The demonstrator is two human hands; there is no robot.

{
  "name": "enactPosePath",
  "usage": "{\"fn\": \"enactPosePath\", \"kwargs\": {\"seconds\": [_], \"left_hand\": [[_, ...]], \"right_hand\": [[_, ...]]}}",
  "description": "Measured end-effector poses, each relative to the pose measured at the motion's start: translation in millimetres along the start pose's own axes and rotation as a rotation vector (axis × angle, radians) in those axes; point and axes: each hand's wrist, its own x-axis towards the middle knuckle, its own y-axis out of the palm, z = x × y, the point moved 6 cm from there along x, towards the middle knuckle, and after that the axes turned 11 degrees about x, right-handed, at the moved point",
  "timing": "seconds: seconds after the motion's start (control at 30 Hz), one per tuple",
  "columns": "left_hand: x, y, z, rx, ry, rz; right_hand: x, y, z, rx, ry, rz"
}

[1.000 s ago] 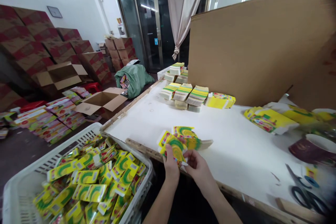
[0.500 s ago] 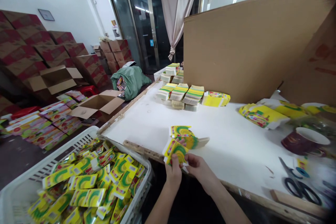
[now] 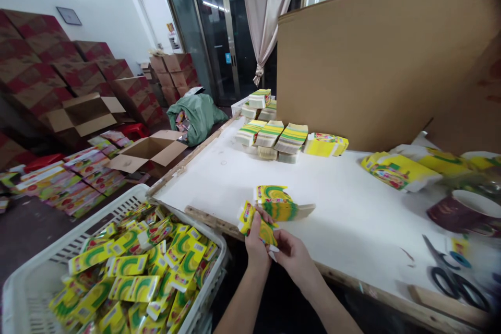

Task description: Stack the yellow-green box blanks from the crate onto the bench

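Observation:
A small yellow-and-green printed carton (image 3: 246, 216) is in my left hand (image 3: 257, 245), whose thumb and fingers close round it. My right hand (image 3: 294, 255) pinches the carton's near end, where white flaps stick out. Just beyond my hands, a pile of flat yellow-and-green cartons (image 3: 274, 195) lies on the white table (image 3: 219, 182). To the left stands a white plastic basket (image 3: 135, 194) heaped with folded yellow cartons (image 3: 135, 288).
Bundles of flat cartons (image 3: 291, 138) stand at the table's back, before a tall cardboard panel (image 3: 376, 62). On the right are a dark mug (image 3: 450, 213), scissors (image 3: 456, 279) and a wooden strip (image 3: 442, 302). Open cardboard boxes (image 3: 152, 151) and a green sack (image 3: 205, 120) occupy the floor.
The carton between my hands has turned and now shows a narrower side. My right fingers have shifted slightly down and toward me, at its white end flaps.

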Motion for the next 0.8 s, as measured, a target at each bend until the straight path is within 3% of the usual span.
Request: {"fn": "enactPosePath", "kwargs": {"seconds": [0.13, 0.2, 0.3, 0.47, 0.63, 0.8], "left_hand": [[-0.5, -15.9, 17.8, 0.098, -0.091, -0.121], [-1.4, -25.6, 25.3, 0.148, -0.103, -0.180], [-3.1, -32.2, 32.5, 0.214, -0.117, -0.174], [-9.1, -25.3, 28.0, 0.168, -0.132, -0.154], [-13.4, -8.1, 11.8, 0.146, -0.051, -0.016], [-11.8, -13.6, 10.9, 0.093, -0.042, -0.058]], "right_hand": [[-0.4, -3.4, -0.3, 0.235, 0.097, -0.021], [-0.3, -7.1, 3.3, 0.263, 0.107, -0.055], [0.9, -9.5, 8.7, 0.209, 0.101, -0.052], [1.3, -7.6, 8.3, 0.083, 0.061, 0.013], [-5.3, 0.6, -2.3, 0.042, 0.082, 0.084], [-9.4, -1.4, -9.2, 0.038, -0.007, -0.020]]}}
